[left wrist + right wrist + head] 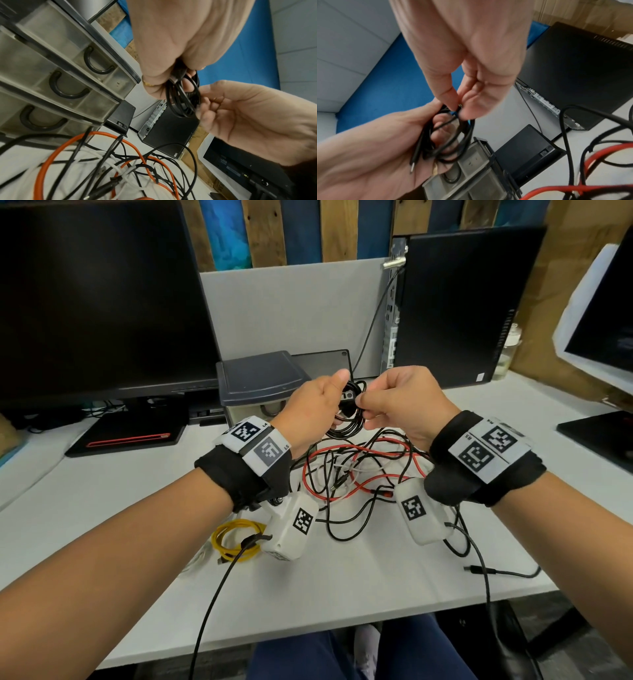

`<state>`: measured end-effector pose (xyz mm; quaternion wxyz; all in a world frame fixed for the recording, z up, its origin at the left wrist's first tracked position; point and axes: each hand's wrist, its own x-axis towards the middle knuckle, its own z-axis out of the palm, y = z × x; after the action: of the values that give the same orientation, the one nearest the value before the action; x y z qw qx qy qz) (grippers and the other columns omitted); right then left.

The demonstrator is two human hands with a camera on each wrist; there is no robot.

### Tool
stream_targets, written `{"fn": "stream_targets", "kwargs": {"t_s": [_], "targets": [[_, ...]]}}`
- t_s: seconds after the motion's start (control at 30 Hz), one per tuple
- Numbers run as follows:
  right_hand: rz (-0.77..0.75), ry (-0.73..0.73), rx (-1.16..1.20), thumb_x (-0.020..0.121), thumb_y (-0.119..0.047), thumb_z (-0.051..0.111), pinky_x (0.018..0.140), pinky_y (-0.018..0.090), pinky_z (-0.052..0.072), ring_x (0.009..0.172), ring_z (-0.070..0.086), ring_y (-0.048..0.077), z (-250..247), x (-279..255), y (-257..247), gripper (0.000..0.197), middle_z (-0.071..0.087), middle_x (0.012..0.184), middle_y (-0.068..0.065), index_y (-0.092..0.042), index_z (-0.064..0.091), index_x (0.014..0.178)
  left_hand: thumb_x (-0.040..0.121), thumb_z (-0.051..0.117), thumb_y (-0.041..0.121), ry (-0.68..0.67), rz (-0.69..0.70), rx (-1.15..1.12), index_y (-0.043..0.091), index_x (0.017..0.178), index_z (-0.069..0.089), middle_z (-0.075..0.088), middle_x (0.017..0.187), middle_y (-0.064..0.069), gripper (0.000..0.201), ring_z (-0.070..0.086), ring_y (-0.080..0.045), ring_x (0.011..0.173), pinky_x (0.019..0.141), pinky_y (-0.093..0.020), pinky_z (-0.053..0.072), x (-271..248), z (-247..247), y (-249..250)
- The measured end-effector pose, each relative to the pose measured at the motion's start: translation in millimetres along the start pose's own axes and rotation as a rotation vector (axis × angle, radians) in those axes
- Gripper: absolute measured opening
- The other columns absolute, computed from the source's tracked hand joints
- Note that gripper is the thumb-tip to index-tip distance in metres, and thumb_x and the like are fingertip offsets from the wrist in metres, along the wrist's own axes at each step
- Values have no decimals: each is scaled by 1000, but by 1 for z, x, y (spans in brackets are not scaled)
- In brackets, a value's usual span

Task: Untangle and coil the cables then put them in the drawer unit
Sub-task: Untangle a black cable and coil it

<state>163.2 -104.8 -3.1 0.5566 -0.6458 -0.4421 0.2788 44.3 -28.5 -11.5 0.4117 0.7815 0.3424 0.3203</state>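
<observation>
Above the desk my left hand (317, 409) grips a small coil of black cable (346, 424), fingers curled round its loops (181, 100). My right hand (397, 402) pinches a strand of that coil (453, 136) between thumb and fingertips (453, 102). A metal plug end (412, 167) sticks out below my left palm. Under both hands lies a tangle of red, black and white cables (356, 474), also in the left wrist view (106, 167). The drawer unit (263, 385) stands behind my left hand, its three translucent drawers (56, 75) closed.
A coiled yellow cable (236, 539) lies near my left wrist. A large monitor (96, 302) stands at the left, a black computer case (459, 309) at the back right, another screen (603, 316) far right. A loose black plug (479, 570) lies by the desk's front edge.
</observation>
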Motion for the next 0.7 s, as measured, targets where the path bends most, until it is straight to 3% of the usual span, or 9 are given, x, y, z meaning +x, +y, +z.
{"fn": "stream_targets", "kwargs": {"t_s": [0.07,0.13,0.23,0.33,0.37,0.5,0.7], "targets": [[-42,46,-78,79,-2,69,68,34,57,73,62,23,2,1,2,14,59,74,9,-8,58,72,100,34,44,9,-18,-72,22,70,43,44,68,3,38,46,-7,55,63,-23,41,1,1,2],[-14,34,11,80,0,67,84,45,56,89,65,35,2,1,3,19,61,84,18,-10,55,70,100,34,45,13,-18,-103,21,70,43,44,68,3,39,45,-8,56,64,-24,41,1,1,4],[39,-98,225,84,5,62,91,51,52,98,66,43,1,0,2,21,64,100,33,-10,51,73,99,34,46,26,-1,-102,18,69,43,43,67,1,42,44,-12,58,65,-28,40,3,0,5],[62,-170,280,88,2,59,88,44,52,81,69,30,-3,0,2,22,69,72,12,-11,49,74,99,34,47,37,15,-83,18,69,42,41,66,2,42,39,-15,63,70,-34,38,3,-1,5],[78,-181,307,88,2,59,86,41,52,75,68,26,-4,1,2,22,68,71,9,-12,48,74,99,35,47,43,22,-83,18,69,42,41,65,2,42,39,-16,63,70,-36,39,3,-1,4],[133,-192,427,89,4,56,84,42,53,75,66,26,-5,3,3,22,65,82,16,-12,48,76,99,34,47,57,58,-34,17,68,42,41,65,2,43,40,-18,67,74,-41,43,3,0,5],[134,-174,535,90,7,52,84,42,55,76,66,26,-5,3,4,22,65,83,15,-11,48,79,100,32,45,61,98,55,16,69,42,43,66,3,44,41,-15,66,73,-35,41,5,-2,4]]}}
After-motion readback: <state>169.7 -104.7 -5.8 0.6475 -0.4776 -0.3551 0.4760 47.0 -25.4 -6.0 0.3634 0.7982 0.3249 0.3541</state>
